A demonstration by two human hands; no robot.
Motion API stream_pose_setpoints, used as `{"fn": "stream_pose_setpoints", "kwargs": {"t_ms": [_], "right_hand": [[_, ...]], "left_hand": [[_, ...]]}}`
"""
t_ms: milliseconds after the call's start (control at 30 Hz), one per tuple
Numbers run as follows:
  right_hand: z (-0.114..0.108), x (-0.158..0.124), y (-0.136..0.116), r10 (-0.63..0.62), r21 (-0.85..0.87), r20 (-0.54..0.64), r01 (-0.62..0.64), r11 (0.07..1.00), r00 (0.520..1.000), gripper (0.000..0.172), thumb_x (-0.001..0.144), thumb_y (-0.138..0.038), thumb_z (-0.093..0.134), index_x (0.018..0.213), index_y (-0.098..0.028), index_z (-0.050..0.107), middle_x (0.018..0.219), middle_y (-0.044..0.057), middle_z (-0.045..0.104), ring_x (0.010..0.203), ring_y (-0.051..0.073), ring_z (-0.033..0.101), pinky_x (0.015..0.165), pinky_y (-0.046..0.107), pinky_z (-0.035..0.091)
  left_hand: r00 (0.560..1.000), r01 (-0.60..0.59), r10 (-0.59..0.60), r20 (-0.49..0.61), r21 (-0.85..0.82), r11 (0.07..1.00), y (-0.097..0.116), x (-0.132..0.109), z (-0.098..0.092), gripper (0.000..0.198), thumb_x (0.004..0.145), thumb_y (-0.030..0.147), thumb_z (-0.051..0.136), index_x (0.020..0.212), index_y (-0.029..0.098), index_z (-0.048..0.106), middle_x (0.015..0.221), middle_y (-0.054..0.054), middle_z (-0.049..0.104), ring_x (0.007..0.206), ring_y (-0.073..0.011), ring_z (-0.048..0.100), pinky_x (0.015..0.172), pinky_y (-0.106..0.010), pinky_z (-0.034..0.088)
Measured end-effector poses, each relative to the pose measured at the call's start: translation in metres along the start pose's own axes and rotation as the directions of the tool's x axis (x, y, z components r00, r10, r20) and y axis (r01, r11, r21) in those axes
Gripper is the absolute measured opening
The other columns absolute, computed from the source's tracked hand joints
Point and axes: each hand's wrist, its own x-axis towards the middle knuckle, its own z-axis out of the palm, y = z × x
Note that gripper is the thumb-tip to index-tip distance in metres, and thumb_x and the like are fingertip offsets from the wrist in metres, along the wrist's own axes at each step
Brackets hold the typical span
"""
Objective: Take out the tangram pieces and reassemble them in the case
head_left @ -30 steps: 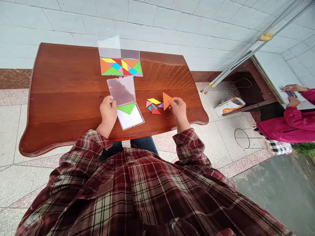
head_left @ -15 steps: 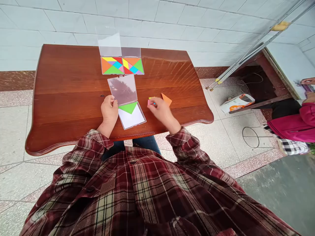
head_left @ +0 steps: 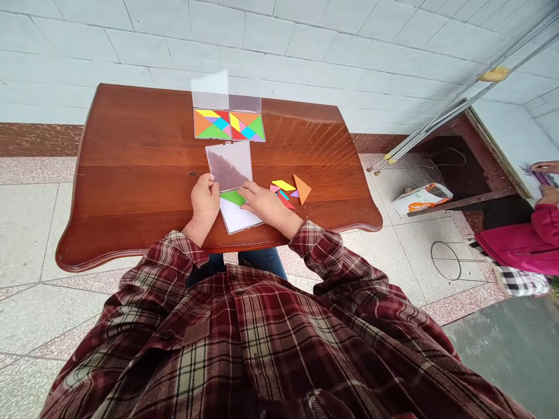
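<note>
In front of me lies an open tangram case point(head_left: 238, 224), its clear lid point(head_left: 227, 166) folded back away from me. A green triangle point(head_left: 231, 198) sits along the hinge side of its white base. My left hand point(head_left: 205, 198) is closed at the case's left edge, near the hinge, thumb and fingers pinching it. Over the base, my right hand point(head_left: 264, 203) has its fingers stretched out on the green triangle and hides part of it. To its right are loose pieces: a yellow parallelogram point(head_left: 283, 185), an orange triangle point(head_left: 302, 190), a red piece point(head_left: 286, 201) and smaller ones.
Two filled tangram cases point(head_left: 212, 124) stand open side by side at the back of the wooden table point(head_left: 144, 180). A tiled wall is behind. To the right are metal poles point(head_left: 419, 122), a white bag point(head_left: 421, 198) and another person's sleeve point(head_left: 545, 218).
My right hand has moved left from the loose pieces onto the green triangle in the case, uncovering the pieces. My left hand stays at the case edge. The view has shifted slightly.
</note>
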Motion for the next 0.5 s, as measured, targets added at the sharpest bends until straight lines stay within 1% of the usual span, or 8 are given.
{"fn": "stream_pose_setpoints", "kwargs": {"t_ms": [100, 200, 300, 400, 433, 500], "right_hand": [[0.003, -0.001, 0.006, -0.07, -0.015, -0.046, 0.07, 0.997, 0.996, 0.033, 0.1, -0.022, 0.052, 0.132, -0.016, 0.058, 0.136, 0.016, 0.057, 0.113, 0.025, 0.065, 0.094, 0.041, 0.055], [0.006, 0.002, 0.01, -0.085, -0.029, -0.081, 0.083, 0.996, 0.993, 0.032, 0.104, -0.021, 0.04, 0.129, -0.017, 0.059, 0.133, 0.013, 0.06, 0.108, 0.021, 0.066, 0.09, 0.035, 0.055], [0.008, 0.008, 0.009, -0.06, -0.03, -0.071, 0.058, 0.998, 0.996, 0.03, 0.104, -0.019, 0.04, 0.125, -0.016, 0.062, 0.124, 0.011, 0.065, 0.102, 0.02, 0.066, 0.086, 0.032, 0.054], [0.006, 0.012, 0.004, -0.039, 0.002, -0.055, 0.039, 0.999, 0.998, 0.028, 0.102, -0.015, 0.043, 0.119, -0.015, 0.065, 0.115, 0.011, 0.069, 0.097, 0.019, 0.066, 0.083, 0.031, 0.052], [0.004, 0.012, 0.003, -0.032, 0.024, -0.072, 0.034, 0.999, 0.997, 0.028, 0.101, -0.014, 0.043, 0.118, -0.016, 0.065, 0.114, 0.01, 0.069, 0.096, 0.019, 0.065, 0.083, 0.031, 0.052], [-0.003, 0.009, 0.002, -0.001, 0.09, -0.14, 0.014, 0.996, 0.99, 0.027, 0.101, -0.015, 0.043, 0.116, -0.017, 0.066, 0.114, 0.01, 0.069, 0.098, 0.019, 0.065, 0.084, 0.031, 0.051]], "left_hand": [[1.0, 0.011, -0.012, 0.018, 0.045, 0.999, 0.008, -0.002, -0.004, 0.014, 0.083, 0.014, 0.054, 0.096, 0.019, 0.057, 0.077, 0.0, 0.062, 0.072, -0.0147, 0.058, 0.079, -0.03, 0.049], [0.999, 0.014, -0.017, 0.041, 0.078, 0.997, 0.012, -0.003, -0.008, 0.013, 0.083, 0.015, 0.054, 0.094, 0.02, 0.057, 0.075, 0.001, 0.061, 0.07, -0.0148, 0.058, 0.078, -0.03, 0.047], [0.998, 0.006, -0.011, 0.058, 0.084, 0.996, 0.011, -0.003, -0.008, 0.012, 0.084, 0.017, 0.054, 0.095, 0.02, 0.057, 0.077, 0.001, 0.063, 0.073, -0.015, 0.059, 0.079, -0.03, 0.047], [0.998, -0.013, 0.01, 0.063, 0.053, 0.999, 0.004, -0.001, -0.007, 0.014, 0.084, 0.018, 0.053, 0.098, 0.02, 0.057, 0.079, 0.0, 0.064, 0.074, -0.0151, 0.06, 0.08, -0.03, 0.048], [0.998, -0.021, 0.019, 0.063, 0.036, 0.999, 0.001, 0.0, -0.006, 0.015, 0.084, 0.018, 0.053, 0.099, 0.02, 0.057, 0.08, 0.0, 0.064, 0.075, -0.0152, 0.061, 0.079, -0.03, 0.048], [0.998, -0.032, 0.031, 0.061, 0.005, 0.999, -0.004, 0.002, -0.005, 0.016, 0.085, 0.019, 0.052, 0.1, 0.02, 0.057, 0.081, -0.001, 0.065, 0.074, -0.0148, 0.061, 0.078, -0.03, 0.049]]}}
